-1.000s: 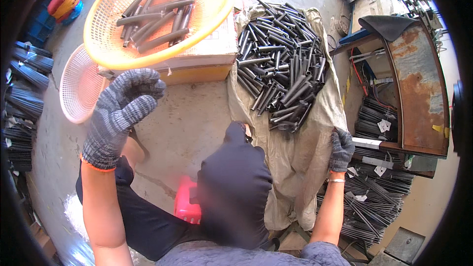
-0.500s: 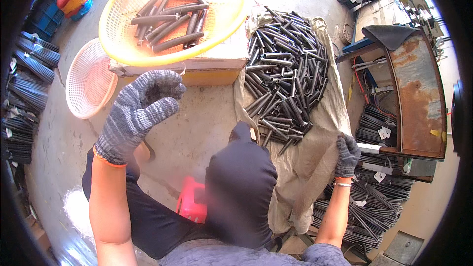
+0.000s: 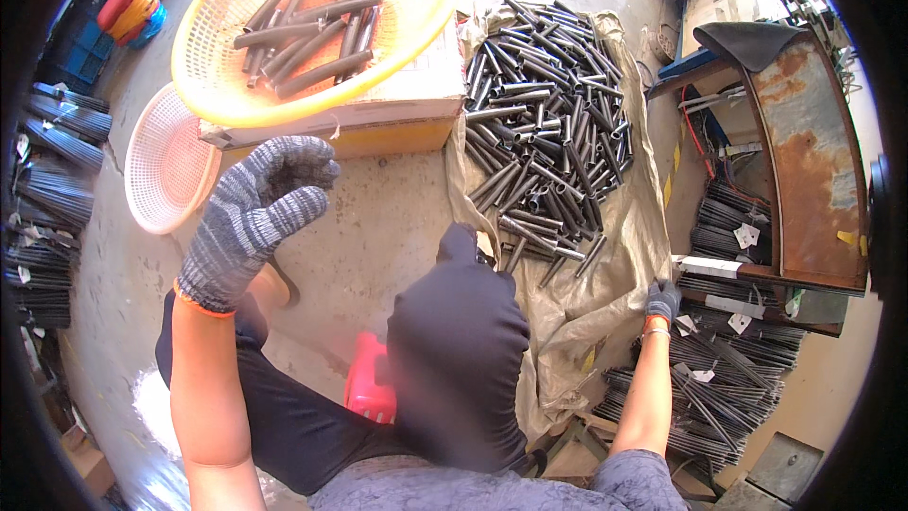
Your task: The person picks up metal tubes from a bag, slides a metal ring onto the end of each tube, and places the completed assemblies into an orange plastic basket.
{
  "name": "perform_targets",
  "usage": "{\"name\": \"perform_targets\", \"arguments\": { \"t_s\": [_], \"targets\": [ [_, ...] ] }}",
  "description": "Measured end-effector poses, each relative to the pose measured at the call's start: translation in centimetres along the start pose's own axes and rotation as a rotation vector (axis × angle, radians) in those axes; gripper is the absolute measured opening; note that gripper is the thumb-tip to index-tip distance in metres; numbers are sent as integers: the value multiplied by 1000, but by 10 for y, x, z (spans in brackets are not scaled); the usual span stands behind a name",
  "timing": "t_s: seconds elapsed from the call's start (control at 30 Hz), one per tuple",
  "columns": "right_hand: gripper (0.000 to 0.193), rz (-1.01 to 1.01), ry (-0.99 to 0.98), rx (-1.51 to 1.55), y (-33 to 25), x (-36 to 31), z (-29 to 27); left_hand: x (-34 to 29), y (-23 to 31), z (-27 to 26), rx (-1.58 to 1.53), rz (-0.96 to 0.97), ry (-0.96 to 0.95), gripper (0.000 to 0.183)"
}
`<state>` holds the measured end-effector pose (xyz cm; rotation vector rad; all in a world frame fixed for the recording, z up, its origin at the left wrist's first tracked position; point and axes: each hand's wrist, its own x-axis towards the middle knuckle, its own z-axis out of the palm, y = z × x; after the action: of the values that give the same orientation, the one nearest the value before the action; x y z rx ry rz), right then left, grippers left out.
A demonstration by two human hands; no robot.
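Observation:
My left hand [image 3: 251,227], in a grey striped knit glove, is raised in front of a cardboard box [image 3: 397,128]. Its fingers curve with the thumb apart, and nothing is in them. At the right, my right hand [image 3: 662,301], also gloved, grips the edge of a beige woven sheet [image 3: 605,308]; its fingers partly hide behind the cloth. On the sheet's far part lies a heap of short dark metal tubes [image 3: 544,128], a few loose at its near edge. Several similar tubes [image 3: 307,33] lie in a yellow plastic basket [image 3: 322,114] on the box.
A pale pink basket [image 3: 156,166] stands on the floor left of the box. Beneath me is a red stool [image 3: 371,380]. Bundles of long thin rods lie at the left [image 3: 61,180] and right [image 3: 728,397]. A rusty metal frame [image 3: 809,170] rises beyond my right hand.
My right hand has moved slightly down with the sheet's edge, and the cloth's folds have shifted. A few tubes at the heap's near edge have rolled. The left hand keeps its pose.

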<state>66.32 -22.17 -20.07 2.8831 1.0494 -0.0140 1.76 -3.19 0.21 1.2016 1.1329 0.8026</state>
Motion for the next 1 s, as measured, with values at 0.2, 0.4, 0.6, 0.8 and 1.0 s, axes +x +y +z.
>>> {"name": "perform_targets", "arguments": {
  "t_s": [0.2, 0.4, 0.6, 0.8, 1.0],
  "targets": [
    [9, -679, 354, 195, -99, -46, -16, 6, -1, 7, 41, -16, -50, 40],
    [37, -604, -440, 69, -187, -73, 49, 9, 2, 9, 36, -50, -57, 40],
    [53, -230, -388, 159, -219, -84, 102, 8, 0, 3, 55, -87, -52, 42],
    [37, -216, -468, 106, -214, -98, 127, 6, -2, 5, 66, -90, -50, 45],
    [22, -385, -466, 484, -195, -150, 124, 4, -3, 5, 85, -96, -38, 45]
  ]
}}
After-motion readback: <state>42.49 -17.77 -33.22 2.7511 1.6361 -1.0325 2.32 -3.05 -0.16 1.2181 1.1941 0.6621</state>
